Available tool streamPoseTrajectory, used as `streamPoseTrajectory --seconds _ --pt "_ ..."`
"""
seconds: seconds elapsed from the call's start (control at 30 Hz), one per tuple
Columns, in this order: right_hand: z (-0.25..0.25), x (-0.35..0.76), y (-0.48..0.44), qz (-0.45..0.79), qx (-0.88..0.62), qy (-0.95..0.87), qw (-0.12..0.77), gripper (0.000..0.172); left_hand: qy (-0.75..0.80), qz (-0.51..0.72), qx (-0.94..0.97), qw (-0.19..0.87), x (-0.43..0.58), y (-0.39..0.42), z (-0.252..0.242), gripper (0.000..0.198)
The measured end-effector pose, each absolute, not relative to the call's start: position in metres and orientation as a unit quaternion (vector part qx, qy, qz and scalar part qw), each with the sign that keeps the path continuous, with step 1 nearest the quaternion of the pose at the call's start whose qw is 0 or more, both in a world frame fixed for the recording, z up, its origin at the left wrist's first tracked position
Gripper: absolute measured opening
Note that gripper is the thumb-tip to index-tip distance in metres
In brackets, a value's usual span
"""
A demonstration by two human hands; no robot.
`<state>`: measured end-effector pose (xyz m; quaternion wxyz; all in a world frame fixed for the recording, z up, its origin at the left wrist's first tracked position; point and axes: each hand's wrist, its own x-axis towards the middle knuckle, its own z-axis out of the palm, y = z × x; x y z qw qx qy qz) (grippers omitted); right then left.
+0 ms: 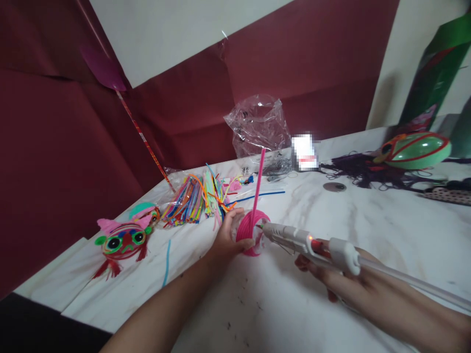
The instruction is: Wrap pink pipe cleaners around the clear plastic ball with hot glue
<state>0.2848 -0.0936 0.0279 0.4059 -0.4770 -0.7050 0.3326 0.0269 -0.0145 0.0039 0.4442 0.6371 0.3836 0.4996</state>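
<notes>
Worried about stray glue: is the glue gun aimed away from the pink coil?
No, the glue gun points at the pink coil in the left hand.

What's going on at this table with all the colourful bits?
One person is at a marble table. The left hand holds a pink pipe-cleaner coil, one end sticking up. The right hand grips a white glue gun, nozzle at the coil. A bundle of colourful pipe cleaners lies behind.
</notes>
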Motion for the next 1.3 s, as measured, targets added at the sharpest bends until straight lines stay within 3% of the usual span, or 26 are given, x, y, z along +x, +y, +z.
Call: streamPoseTrajectory --seconds 0.43,0.63,1.3 --pt "0.044 0.280 -0.100 0.356 -0.481 -0.716 0.359 0.027 0.380 0.505 0.636 0.443 0.028 -0.014 0.004 0.088" --pt "0.035 0.281 -0.094 0.339 -0.489 -0.695 0.404 0.034 0.386 0.502 0.629 0.450 0.028 -0.017 0.006 0.088" --pt "0.036 0.278 -0.100 0.344 -0.491 -0.698 0.391 0.034 0.378 0.495 0.644 0.444 0.027 -0.015 0.003 0.090"
